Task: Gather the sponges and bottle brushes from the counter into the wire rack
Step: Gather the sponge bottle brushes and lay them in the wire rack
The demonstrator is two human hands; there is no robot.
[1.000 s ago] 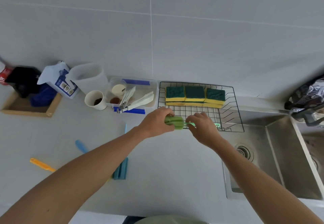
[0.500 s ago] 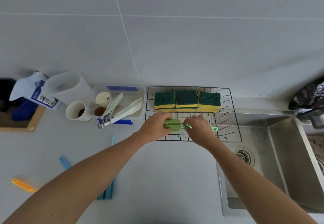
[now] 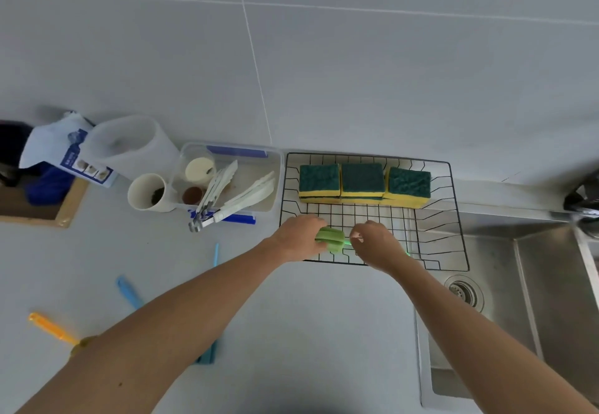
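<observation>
The black wire rack [image 3: 453, 219] sits on the counter beside the sink. Three green-and-yellow sponges [image 3: 363, 183] stand in a row along its back. A green bottle brush [image 3: 330, 239] lies across the rack's front part. My left hand [image 3: 296, 235] grips its foam head, and my right hand [image 3: 377, 245] pinches its thin green handle, whose tip shows past my wrist. On the counter to the left lie a blue brush [image 3: 129, 292], an orange brush [image 3: 52, 327] and another blue brush [image 3: 215, 254], partly hidden by my left arm.
A clear plastic box [image 3: 272, 167] with white tongs and small cups stands left of the rack. A white cup [image 3: 147, 191], a jug [image 3: 129, 144] and a wooden tray [image 3: 69, 206] are further left. The steel sink [image 3: 551, 284] lies to the right, a tap at its back.
Both hands carried the green brush from the rack's front edge to inside the rack and lower. The camera view has shifted slightly to the right.
</observation>
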